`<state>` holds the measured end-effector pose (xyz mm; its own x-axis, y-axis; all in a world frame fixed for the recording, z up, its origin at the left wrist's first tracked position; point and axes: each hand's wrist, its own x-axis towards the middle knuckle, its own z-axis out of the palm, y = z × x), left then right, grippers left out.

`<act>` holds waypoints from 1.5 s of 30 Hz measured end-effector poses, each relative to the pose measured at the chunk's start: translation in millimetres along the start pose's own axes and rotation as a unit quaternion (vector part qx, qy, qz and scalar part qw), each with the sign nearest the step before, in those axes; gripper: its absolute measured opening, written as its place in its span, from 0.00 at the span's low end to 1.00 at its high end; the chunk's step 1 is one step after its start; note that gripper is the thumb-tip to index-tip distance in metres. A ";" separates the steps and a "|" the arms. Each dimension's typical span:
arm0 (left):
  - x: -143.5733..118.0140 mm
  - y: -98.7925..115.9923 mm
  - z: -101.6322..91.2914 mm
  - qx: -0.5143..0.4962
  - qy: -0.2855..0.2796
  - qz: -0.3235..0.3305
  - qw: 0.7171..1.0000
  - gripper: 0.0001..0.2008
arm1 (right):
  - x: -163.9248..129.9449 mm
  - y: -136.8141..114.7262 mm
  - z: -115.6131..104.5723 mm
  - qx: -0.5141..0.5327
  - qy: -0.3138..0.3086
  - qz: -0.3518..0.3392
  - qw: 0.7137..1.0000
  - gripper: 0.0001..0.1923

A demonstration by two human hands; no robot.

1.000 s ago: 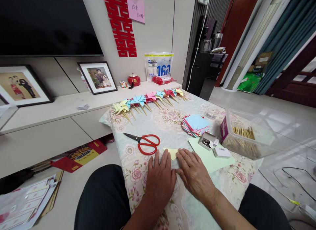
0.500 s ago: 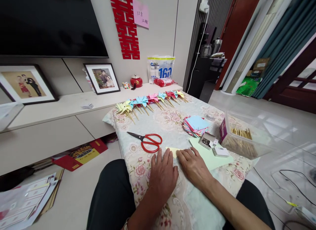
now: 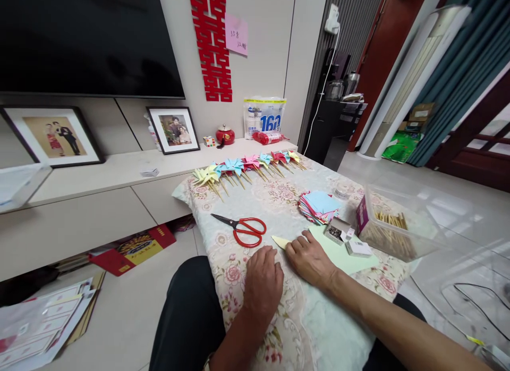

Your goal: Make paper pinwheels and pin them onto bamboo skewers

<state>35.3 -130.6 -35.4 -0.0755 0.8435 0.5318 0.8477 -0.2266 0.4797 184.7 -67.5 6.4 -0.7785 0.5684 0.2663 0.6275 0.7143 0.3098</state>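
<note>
A folded pale yellow paper (image 3: 279,241) lies on the floral tablecloth (image 3: 279,201) in front of me. My right hand (image 3: 309,259) rests flat on it, fingertips pressing its near edge. My left hand (image 3: 262,280) lies palm down on the cloth just left of the paper, fingers curled in slightly, holding nothing. Red-handled scissors (image 3: 244,230) lie just beyond my left hand. A light green sheet (image 3: 342,254) lies under and right of my right hand.
A row of paper pinwheels (image 3: 247,165) on sticks lines the far table edge. A stack of coloured paper squares (image 3: 319,206), a small box of pins (image 3: 336,230), and a clear tub of sticks (image 3: 392,222) stand at right. Papers and a red book (image 3: 133,247) lie on the floor at left.
My left hand has slid back off the yellow paper toward me. My right hand has stayed on the paper. The camera has tilted and shifted slightly.
</note>
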 end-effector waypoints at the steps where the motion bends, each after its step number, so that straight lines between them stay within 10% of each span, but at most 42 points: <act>1: 0.4 -2.3 -1.0 -0.036 0.012 -0.014 0.999 0.15 | -1.2 4.6 -2.9 0.007 0.004 0.008 1.000 0.09; 7: 10.1 -7.6 -13.8 -0.315 0.006 -0.205 0.926 0.08 | -9.7 41.1 -29.6 0.125 0.077 0.052 0.988 0.12; 13: 23.0 -3.9 -35.1 -0.694 -0.184 -0.389 0.577 0.25 | -3.2 44.0 -50.9 0.309 0.148 -0.024 0.939 0.15; 15: 22.6 -4.9 -39.4 -0.734 -0.261 -0.363 0.512 0.27 | 4.5 34.2 -55.0 0.310 0.147 -0.060 0.937 0.15; 21: 19.8 -9.1 -37.0 -0.785 -0.235 -0.287 0.496 0.22 | 26.8 15.4 -53.1 0.317 0.119 -0.121 0.933 0.16; 27: 20.6 -9.8 -34.8 -0.799 -0.212 -0.285 0.485 0.21 | 58.2 20.2 -3.4 0.380 0.081 0.075 0.918 0.12; 32: 18.1 -7.0 -37.7 -0.805 -0.260 -0.206 0.491 0.19 | 98.1 -9.0 22.1 0.375 0.032 0.085 0.923 0.15; 38: 16.2 -10.5 -33.7 -0.795 -0.253 -0.204 0.512 0.19 | 113.3 -25.4 9.8 0.332 -0.060 0.114 0.935 0.14; 45: 22.4 -16.2 -34.1 -0.817 -0.150 -0.310 0.462 0.16 | 57.7 -3.1 -15.5 0.352 -0.117 0.203 0.906 0.10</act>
<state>2.1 -124.6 -7.5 0.2463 0.9671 -0.0644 -0.8357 0.2455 0.4913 138.0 -43.3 35.0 -0.5195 0.8545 0.0015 0.7626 0.4644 -0.4502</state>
